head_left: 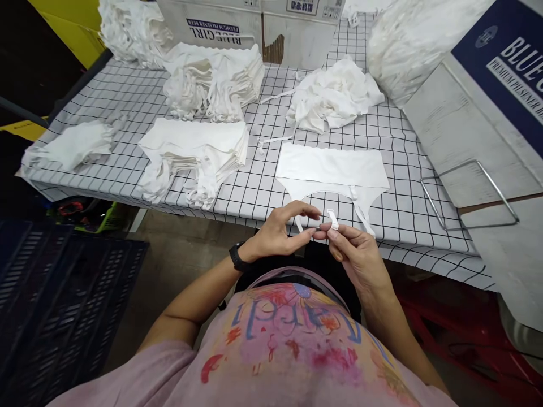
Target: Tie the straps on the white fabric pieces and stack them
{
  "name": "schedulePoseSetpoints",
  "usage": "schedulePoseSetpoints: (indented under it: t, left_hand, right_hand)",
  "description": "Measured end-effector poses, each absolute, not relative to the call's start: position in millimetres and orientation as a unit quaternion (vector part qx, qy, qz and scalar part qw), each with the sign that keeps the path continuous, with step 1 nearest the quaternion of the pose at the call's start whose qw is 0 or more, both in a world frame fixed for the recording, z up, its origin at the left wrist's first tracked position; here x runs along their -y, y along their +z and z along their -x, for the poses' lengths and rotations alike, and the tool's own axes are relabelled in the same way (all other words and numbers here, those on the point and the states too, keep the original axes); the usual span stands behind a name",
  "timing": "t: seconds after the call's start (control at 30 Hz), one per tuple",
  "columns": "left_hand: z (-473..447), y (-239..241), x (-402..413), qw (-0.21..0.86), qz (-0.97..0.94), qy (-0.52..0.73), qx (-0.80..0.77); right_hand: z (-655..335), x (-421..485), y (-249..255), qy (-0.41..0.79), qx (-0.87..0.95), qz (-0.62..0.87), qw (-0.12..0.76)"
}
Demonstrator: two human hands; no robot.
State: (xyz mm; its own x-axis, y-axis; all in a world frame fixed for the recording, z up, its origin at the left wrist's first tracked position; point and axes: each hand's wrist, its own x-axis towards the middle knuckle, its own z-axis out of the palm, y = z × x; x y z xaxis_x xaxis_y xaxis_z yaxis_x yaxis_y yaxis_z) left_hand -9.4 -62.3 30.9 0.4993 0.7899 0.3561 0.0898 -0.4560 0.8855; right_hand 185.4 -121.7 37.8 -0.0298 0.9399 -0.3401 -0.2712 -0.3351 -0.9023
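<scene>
A white strapped top [333, 164] lies flat at the table's front edge, with its wavy hem towards the back and its straps towards me. My right hand [360, 251] pinches a white strap end [332, 219] between thumb and fingers, just off the table edge. Opposite it, my left hand [282, 229], with a black band on the wrist, has its index finger curved away. Its thumb closes low by the right fingertips; what it pinches there is too small to make out. Another strap [360, 212] hangs beside my right hand.
Stacked white tops [195, 138] and a taller stack [214, 68] stand left of the flat one. A loose white heap [335, 93] lies behind it. Cardboard boxes [487, 124] and a full plastic bag [419, 39] stand at the right. A bent metal wire frame [470, 226] sits nearby.
</scene>
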Motion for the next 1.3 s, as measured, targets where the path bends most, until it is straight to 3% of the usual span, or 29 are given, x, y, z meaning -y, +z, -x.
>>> schedulePoseSetpoints:
  t: [0.13,0.4,0.57,0.73,0.83,1.03,1.3]
  left_hand:
    - [-1.7,24.3,67.7,0.504,-0.7,0.385,-0.328]
    - [-15.0,20.9,69.8,0.542,-0.622,0.428,-0.368]
    - [-18.4,21.4,70.2,0.517,-0.625,0.415,-0.411]
    - [-20.4,16.9,71.1,0.496,-0.655,0.392,-0.414]
    - [-12.9,10.7,57.6,0.436,-0.712,0.391,-0.388]
    - [6.8,-9.1,-12.5,0.164,-0.852,0.3,-0.397]
    - [0.8,-18.6,-72.7,0.129,-0.908,0.186,-0.354]
  right_hand:
    - [-185.4,122.1,39.2,0.608,0.395,0.538,0.431]
    - [-188.5,121.6,32.8,0.553,0.484,0.581,0.351]
    - [-189.7,112.9,32.2,0.407,0.49,0.65,0.415]
    - [-183.1,99.7,26.2,0.469,0.466,0.582,0.473]
    - [-182.2,91.6,22.7,0.482,0.43,0.589,0.484]
    - [-183.2,64.6,15.3,0.558,0.347,0.596,0.461]
    - [-169.3,21.6,11.7,0.571,0.345,0.616,0.419]
